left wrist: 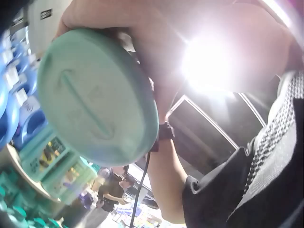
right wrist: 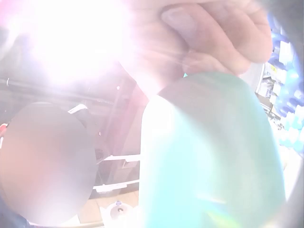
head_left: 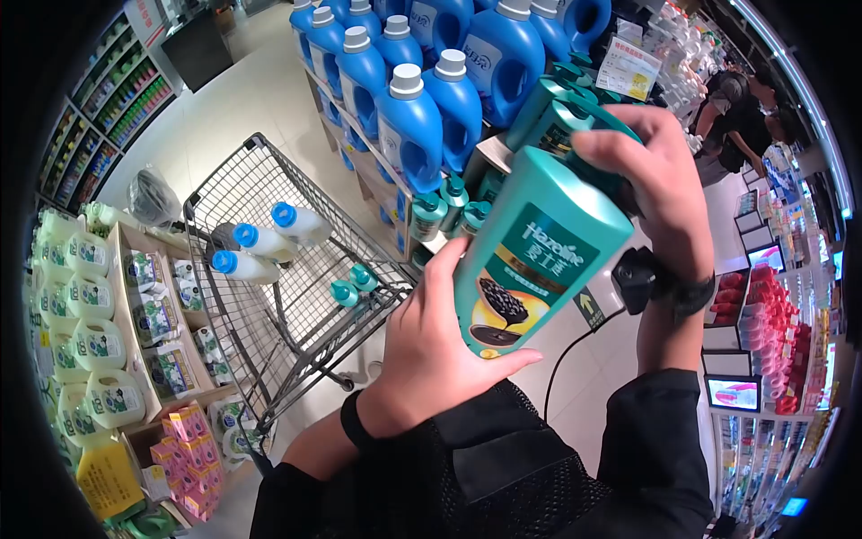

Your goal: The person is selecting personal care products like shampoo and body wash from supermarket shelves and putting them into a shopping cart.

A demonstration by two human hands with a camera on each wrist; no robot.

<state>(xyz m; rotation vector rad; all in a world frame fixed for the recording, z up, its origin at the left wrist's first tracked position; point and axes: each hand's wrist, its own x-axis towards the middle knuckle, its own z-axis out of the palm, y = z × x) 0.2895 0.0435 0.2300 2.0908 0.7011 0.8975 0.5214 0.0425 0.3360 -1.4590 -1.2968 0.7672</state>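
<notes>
A large green Hazeline bottle [head_left: 539,256] is held tilted in front of the body, its printed label facing up. My left hand [head_left: 426,346] grips its lower part, thumb along the near edge and fingers at the far side. At the dark green top, my right hand [head_left: 660,171] has its fingers curled round the neck and cap, largely hiding them. The left wrist view shows the oval base of the bottle [left wrist: 99,104]. In the right wrist view, curled fingers [right wrist: 209,35] lie over the shoulder of the bottle [right wrist: 213,142], washed out by glare.
A wire shopping cart [head_left: 260,139] at the left carries three white bottles [head_left: 301,223] with blue caps and small green containers [head_left: 344,293]. Blue detergent jugs [head_left: 409,126] and more green bottles [head_left: 429,214] stand ahead. Goods line both sides; people [head_left: 732,112] stand at the far right.
</notes>
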